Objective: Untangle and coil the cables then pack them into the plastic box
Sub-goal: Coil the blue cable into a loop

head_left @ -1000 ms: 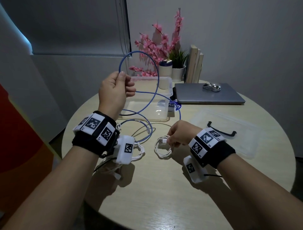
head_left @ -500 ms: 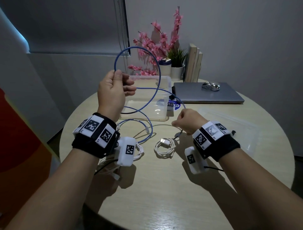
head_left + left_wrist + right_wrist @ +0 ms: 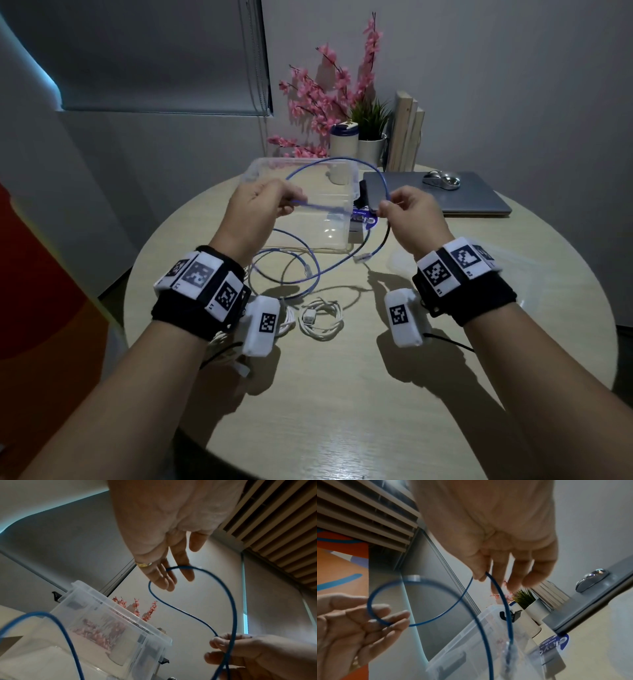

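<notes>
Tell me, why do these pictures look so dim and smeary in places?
Head view: dim room, hard shadows on the table. Left wrist view: blue cable smeared. Right wrist view: right hand blurred and pale, cable connector blurred.

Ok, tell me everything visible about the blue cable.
The blue cable is thin, round and flexible, with a clear plug at one end. The left hand and right hand each pinch it, an arc rising between them over the plastic box. The rest hangs down and loops on the table.
</notes>
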Demonstrator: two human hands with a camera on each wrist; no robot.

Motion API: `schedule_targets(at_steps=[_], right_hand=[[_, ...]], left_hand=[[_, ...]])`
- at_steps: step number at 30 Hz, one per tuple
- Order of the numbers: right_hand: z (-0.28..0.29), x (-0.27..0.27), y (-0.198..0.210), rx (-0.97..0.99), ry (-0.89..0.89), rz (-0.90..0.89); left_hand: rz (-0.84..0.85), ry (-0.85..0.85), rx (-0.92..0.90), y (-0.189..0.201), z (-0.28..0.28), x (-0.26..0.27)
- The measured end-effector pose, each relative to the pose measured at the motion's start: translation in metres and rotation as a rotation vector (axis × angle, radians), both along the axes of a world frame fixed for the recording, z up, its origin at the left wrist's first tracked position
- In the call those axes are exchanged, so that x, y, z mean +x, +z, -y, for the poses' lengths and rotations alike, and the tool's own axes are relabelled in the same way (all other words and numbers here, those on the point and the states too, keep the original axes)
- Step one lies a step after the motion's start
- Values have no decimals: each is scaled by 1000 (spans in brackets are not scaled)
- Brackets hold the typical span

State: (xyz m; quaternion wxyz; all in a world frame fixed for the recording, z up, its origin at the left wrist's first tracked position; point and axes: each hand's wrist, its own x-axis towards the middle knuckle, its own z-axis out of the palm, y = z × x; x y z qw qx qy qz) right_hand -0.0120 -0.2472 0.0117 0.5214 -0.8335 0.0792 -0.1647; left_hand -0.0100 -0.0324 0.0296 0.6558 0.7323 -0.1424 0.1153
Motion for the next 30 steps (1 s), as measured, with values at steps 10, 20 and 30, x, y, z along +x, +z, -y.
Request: schedule_targets(at_steps=[10,20,30], right_hand=[[-1,-9,8,342,-8,220],[-15,-14,6,282,184,81],[-27,-17,2,331,327,-5]], left_hand=[[-34,229,330,-8,-1,-3],[-231,57,-130,-9,9,-6],[-139,-111,152,-13,24,-18]])
